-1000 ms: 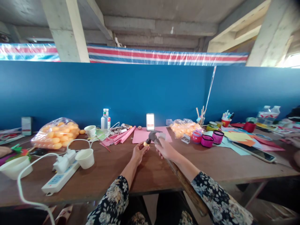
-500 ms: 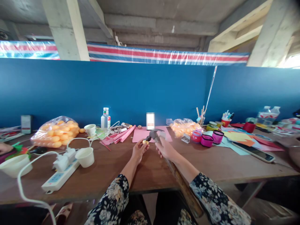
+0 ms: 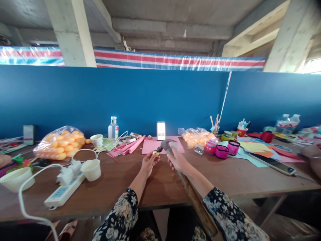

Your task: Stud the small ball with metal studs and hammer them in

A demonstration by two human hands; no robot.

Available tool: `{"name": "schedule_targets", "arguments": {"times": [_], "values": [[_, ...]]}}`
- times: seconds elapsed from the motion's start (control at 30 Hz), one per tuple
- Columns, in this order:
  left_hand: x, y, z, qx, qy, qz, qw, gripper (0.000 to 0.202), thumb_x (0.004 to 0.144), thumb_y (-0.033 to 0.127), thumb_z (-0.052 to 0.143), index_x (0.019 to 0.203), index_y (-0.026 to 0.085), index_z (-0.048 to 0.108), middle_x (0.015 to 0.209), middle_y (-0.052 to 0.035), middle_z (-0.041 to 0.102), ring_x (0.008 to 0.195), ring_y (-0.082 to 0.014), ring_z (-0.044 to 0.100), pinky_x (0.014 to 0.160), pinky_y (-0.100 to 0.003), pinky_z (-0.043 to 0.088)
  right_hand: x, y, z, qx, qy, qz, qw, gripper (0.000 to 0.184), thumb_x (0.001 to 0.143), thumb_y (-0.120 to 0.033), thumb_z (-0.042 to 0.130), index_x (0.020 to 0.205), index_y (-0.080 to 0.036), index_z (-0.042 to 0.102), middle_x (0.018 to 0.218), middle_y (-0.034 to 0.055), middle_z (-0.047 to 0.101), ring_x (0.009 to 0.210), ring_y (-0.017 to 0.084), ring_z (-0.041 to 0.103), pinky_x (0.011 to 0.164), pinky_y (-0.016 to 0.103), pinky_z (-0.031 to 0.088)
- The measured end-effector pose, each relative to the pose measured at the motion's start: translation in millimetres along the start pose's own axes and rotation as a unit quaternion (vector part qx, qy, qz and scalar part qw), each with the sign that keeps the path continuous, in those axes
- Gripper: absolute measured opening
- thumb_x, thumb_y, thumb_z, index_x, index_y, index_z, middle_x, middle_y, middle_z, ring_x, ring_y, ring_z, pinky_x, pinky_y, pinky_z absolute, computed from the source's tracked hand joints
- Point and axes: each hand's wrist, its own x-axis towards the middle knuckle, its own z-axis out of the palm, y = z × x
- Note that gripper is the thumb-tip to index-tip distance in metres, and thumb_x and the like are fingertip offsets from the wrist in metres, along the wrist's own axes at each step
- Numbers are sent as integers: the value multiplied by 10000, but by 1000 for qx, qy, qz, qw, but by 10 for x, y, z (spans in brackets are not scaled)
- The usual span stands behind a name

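Observation:
My left hand [image 3: 148,163] pinches a small yellow-orange ball [image 3: 155,153] just above the brown table [image 3: 150,187]. My right hand [image 3: 177,160] is wrapped round a hammer close to its grey metal head [image 3: 166,144]. The hammer's face rests against the ball. Its long wooden handle [image 3: 195,204] runs back under my right forearm toward me. Both forearms wear dark floral sleeves. A pink paper sheet [image 3: 151,144] lies just beyond the hands.
A bag of orange balls [image 3: 59,142] and a white power strip [image 3: 64,189] with paper cups [image 3: 91,169] lie left. Another bag of balls [image 3: 197,136], pink and red cups [image 3: 222,150], coloured paper and a phone [image 3: 272,163] lie right. A bottle [image 3: 113,128] stands by the blue partition.
Hands and hammer stay nearly in place; the hammer head shifts slightly against the ball. Another person's hand at the far right edge has moved.

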Motion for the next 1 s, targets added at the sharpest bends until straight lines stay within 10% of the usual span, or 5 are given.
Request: {"name": "schedule_targets", "arguments": {"times": [1.0], "values": [[8,9,-8,-30,24,-3,999,350,585,262,715,886,136,591,744,-35,642,672,-120,618,749,-308,483,-50,-56,-13,-33,-4,-27,999,119,831,-309,354,877,-199,364,624,-47,477,388,50,457,300,136,372]]}}
